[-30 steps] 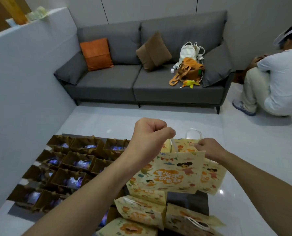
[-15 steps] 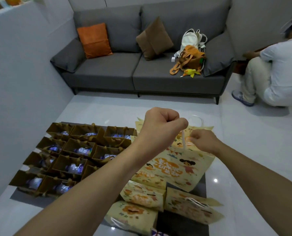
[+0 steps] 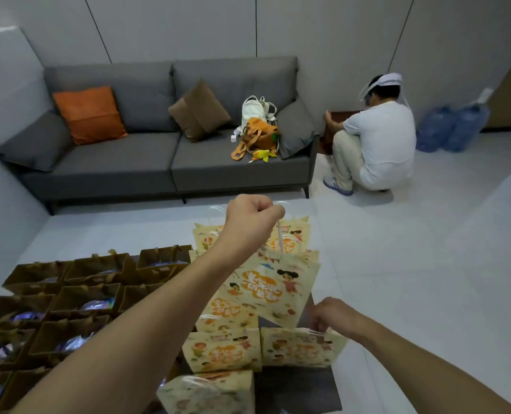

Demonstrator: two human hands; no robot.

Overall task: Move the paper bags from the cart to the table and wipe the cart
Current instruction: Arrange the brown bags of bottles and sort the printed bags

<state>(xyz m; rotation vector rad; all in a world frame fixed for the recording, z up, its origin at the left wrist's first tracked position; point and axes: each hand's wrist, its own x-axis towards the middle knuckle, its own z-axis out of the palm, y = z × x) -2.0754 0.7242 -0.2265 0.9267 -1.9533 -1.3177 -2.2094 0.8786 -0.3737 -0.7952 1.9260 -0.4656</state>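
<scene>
My left hand [image 3: 252,218] is raised in a closed fist, its grip curled round the thin white cord handles [image 3: 279,239] of a pale yellow paper bag printed with cartoon children [image 3: 273,286], which hangs tilted below the fist and clear of the rest. My right hand [image 3: 333,315] is lower and to the right, reaching down at the white handles of another yellow printed paper bag [image 3: 300,348]; it is blurred, so I cannot tell whether that grip has closed on the handles or only touches them. More bags of the same print stand in a loose cluster beneath: one [image 3: 224,349] just beside the right-hand bag, one [image 3: 211,392] nearest me, and others behind the hanging bag. They sit on a dark grey flat surface [image 3: 299,389], whether cart or bench I cannot tell. To the left, open brown paper bags [image 3: 84,297] stand packed in rows, with bluish wrapped contents inside. Beyond is a grey fabric sofa [image 3: 146,156] with an orange cushion [image 3: 90,115], and a person in white [image 3: 379,138] crouches near its right end.
</scene>
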